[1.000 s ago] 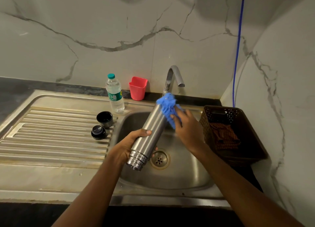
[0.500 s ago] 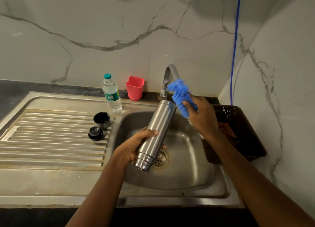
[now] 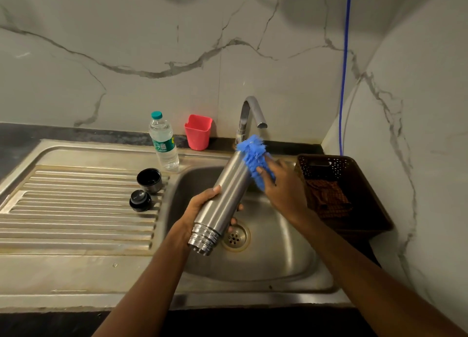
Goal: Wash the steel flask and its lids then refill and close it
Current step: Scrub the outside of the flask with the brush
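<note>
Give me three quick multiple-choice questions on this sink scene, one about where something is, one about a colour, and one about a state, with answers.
1. Where do the two black flask lids sit?
A. on the ridged steel drainboard
B. in the sink basin
C. in the brown basket

2. What colour is the scrubber held by the right hand?
A. green
B. blue
C. yellow

3. How is the steel flask placed?
A. standing on the counter
B. lying in the basin
C. held tilted over the sink by the left hand

Answers: A, both lids rest on the ridges; B, its fluffy bristles are blue; C, fingers wrap its lower body.
</note>
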